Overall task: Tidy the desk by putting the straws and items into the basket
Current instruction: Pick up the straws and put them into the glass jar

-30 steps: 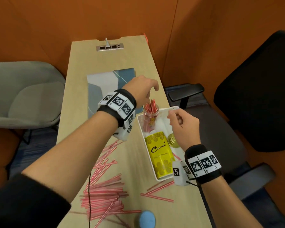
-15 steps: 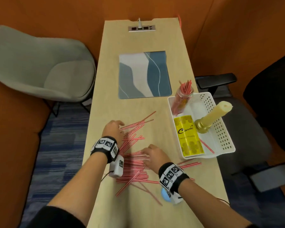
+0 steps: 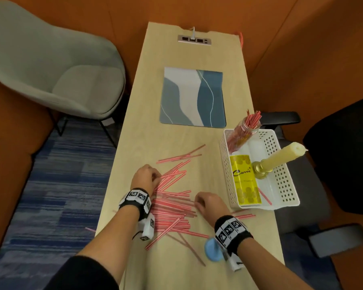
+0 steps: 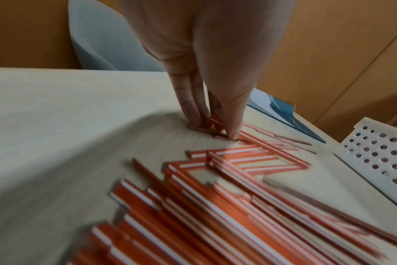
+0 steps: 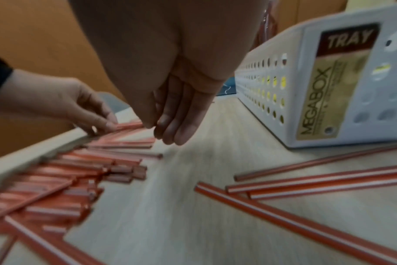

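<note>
Red-and-white straws (image 3: 172, 208) lie in a loose pile on the near half of the wooden desk. My left hand (image 3: 156, 178) is at the pile's left edge; the left wrist view shows its thumb and fingers (image 4: 215, 129) pinching straw ends (image 4: 215, 206). My right hand (image 3: 197, 203) hangs over the right ends of the pile, and its fingers (image 5: 170, 132) are nearly straight, just above the straws (image 5: 79, 170). The white perforated basket (image 3: 285, 178) at the right holds a jar of straws (image 3: 242, 132), a yellow box (image 3: 244, 181) and a candle (image 3: 281, 158).
A blue patterned mat (image 3: 193, 97) lies at mid desk and a socket strip (image 3: 194, 40) at the far end. A blue round object (image 3: 212, 250) sits under my right wrist. A few straws (image 3: 243, 216) lie by the basket's front. Grey chair (image 3: 61, 70) left, black chair (image 3: 344, 153) right.
Both hands left the jar and basket and came down to the straw pile. Since half a second ago they have closed in slightly on the pile's ends.
</note>
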`<state>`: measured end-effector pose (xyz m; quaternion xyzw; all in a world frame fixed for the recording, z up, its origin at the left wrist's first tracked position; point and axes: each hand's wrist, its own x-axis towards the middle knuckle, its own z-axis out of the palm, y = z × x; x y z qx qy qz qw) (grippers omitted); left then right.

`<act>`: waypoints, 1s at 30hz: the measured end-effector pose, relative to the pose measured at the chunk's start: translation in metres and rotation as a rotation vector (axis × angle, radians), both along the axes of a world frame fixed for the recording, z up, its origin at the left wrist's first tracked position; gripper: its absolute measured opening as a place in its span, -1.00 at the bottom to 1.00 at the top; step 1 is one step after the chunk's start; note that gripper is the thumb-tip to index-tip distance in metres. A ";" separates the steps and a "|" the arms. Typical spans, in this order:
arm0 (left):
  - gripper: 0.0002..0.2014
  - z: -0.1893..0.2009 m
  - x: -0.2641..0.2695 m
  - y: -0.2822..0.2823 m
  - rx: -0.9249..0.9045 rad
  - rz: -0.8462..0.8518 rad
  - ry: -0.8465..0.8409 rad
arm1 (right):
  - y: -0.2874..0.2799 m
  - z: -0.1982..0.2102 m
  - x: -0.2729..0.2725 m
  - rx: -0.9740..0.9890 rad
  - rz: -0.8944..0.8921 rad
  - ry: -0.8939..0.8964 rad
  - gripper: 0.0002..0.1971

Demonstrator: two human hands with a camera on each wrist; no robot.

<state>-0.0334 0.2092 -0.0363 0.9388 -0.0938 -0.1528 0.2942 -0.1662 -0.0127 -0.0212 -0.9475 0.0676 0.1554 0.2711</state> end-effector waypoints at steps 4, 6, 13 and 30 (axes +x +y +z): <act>-0.92 0.015 0.000 0.011 -0.036 0.003 0.062 | -0.008 0.019 -0.003 0.157 -0.105 -0.053 -0.94; -0.91 0.025 0.004 0.012 -0.064 -0.010 0.038 | -0.013 0.037 0.000 0.266 -0.208 -0.125 -0.89; -0.81 0.098 0.034 -0.013 -0.311 -0.081 -0.083 | -0.052 0.138 0.026 0.474 -0.380 -0.348 -0.97; -0.90 0.298 0.067 -0.171 -0.405 -0.421 -0.511 | -0.190 0.231 0.120 -0.262 -0.257 -0.468 -0.84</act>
